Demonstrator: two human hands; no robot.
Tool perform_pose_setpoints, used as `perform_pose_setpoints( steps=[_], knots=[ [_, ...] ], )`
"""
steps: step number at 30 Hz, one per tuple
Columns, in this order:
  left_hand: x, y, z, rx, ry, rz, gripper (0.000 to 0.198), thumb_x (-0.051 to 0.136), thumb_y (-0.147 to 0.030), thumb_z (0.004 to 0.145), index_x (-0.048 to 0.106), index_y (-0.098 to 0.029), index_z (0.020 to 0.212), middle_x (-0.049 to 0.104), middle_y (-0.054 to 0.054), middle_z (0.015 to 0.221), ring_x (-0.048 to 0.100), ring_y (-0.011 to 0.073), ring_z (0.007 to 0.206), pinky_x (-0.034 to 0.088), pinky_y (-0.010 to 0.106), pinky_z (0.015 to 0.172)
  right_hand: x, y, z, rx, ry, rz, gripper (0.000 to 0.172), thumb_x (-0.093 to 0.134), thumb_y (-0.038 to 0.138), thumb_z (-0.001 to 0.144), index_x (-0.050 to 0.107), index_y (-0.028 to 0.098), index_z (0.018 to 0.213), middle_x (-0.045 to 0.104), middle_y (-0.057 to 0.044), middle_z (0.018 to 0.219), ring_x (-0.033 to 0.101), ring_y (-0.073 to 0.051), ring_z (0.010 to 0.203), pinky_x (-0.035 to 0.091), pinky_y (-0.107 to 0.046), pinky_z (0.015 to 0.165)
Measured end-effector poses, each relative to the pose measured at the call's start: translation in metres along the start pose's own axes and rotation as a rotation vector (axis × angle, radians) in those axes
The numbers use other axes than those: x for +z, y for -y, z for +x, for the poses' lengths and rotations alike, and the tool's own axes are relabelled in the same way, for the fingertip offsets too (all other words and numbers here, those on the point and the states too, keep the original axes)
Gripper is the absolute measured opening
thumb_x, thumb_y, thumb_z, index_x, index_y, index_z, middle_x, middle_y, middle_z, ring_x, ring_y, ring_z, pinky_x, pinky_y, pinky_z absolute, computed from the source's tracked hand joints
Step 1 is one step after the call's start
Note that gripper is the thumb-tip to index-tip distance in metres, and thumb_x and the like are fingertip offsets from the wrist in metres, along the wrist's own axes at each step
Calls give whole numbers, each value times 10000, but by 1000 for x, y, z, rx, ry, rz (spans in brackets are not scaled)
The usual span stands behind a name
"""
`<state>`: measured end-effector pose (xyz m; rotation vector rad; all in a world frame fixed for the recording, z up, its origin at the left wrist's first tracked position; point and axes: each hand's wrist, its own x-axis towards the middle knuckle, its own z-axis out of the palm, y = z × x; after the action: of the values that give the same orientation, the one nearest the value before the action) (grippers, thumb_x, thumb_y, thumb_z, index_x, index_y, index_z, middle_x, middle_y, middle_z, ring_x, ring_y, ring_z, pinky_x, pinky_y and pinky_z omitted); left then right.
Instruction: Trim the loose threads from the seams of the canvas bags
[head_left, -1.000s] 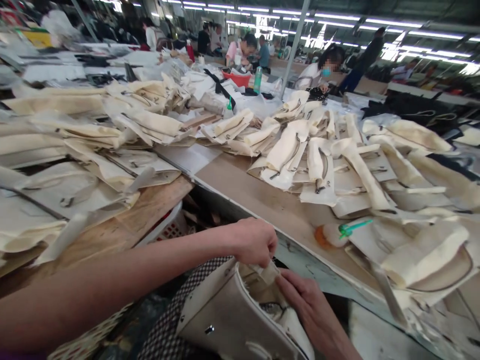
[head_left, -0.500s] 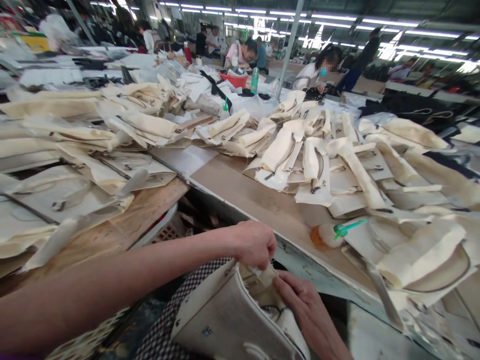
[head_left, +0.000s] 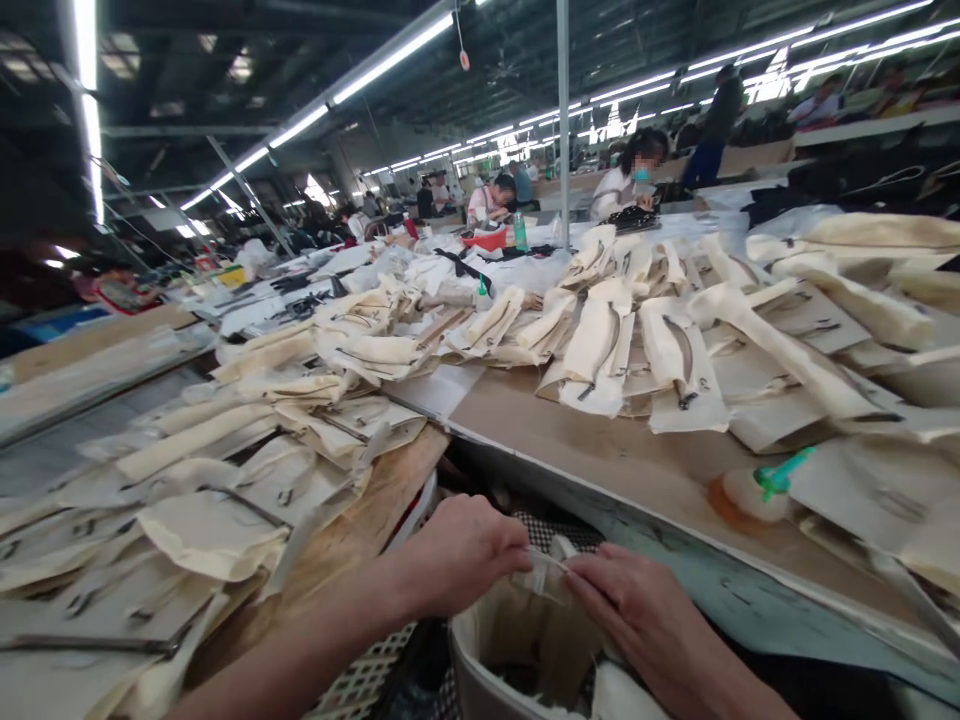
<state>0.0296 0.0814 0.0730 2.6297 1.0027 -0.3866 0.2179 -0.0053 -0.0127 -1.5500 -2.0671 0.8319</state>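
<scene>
A cream bag point(head_left: 517, 650) stands open in front of me at the bottom of the view. My left hand point(head_left: 461, 555) is closed in a pinch on a pale strip of lining at the bag's top edge. My right hand point(head_left: 645, 620) faces it, fingers pressed on the same strip from the right. Inside the bag shows beige lining; its lower part is cut off by the frame's edge.
Several cream fabric panels with zippers point(head_left: 600, 345) lie spread over the long worktable point(head_left: 600, 450) and over a wooden board point(head_left: 360, 520) at left. A glue bottle with a green nozzle point(head_left: 754, 490) lies near the table edge. Other people point(head_left: 626, 175) sit working at the far end.
The view has tilted up and swung left, showing more ceiling. The bag's opening now faces me, and both hands have come together on the strip at its top edge.
</scene>
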Motion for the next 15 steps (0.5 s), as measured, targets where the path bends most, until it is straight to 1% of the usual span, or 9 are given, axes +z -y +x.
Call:
perform_pose_setpoints(
  steps=[4,6,8,11,13,15],
  knots=[
    [8,4,-12,-101,-42,54,316,503,-371,946,716,-206,781,720,64,717,656,220,687,367,252,573,9,7,6,-11,-25,-34,446,288,342,1026,690,216,881,623,-56,775,599,-198,727,400,-291,673],
    [8,7,-14,-98,-44,37,302,513,-360,940,711,-198,779,714,66,712,653,218,691,358,248,568,8,9,8,-2,-19,-43,414,318,321,1020,687,207,870,634,-57,786,605,-200,744,393,-288,677],
    [5,10,-16,-58,-30,15,277,518,-335,937,700,-194,783,709,53,714,646,200,687,361,237,574,2,9,9,-7,14,-54,370,361,313,1011,682,205,863,648,-50,792,611,-200,759,384,-282,676],
    [1,13,-22,2,-19,-79,274,484,-304,955,687,-198,804,701,20,726,633,159,678,379,210,597,-14,13,12,-44,85,-50,285,462,350,979,677,220,846,660,-22,789,606,-181,741,363,-254,633],
    [0,13,-26,23,-20,-172,273,456,-288,965,696,-206,864,701,10,749,632,148,697,393,201,629,-23,18,16,-81,137,-43,220,525,356,948,672,224,850,656,0,766,589,-160,701,341,-233,592],
    [1,11,-28,19,-32,-238,257,448,-264,962,702,-224,962,707,6,787,636,150,738,401,203,663,-27,23,23,-126,190,-37,183,560,350,925,663,217,855,645,14,729,561,-138,653,316,-219,553]
  ],
)
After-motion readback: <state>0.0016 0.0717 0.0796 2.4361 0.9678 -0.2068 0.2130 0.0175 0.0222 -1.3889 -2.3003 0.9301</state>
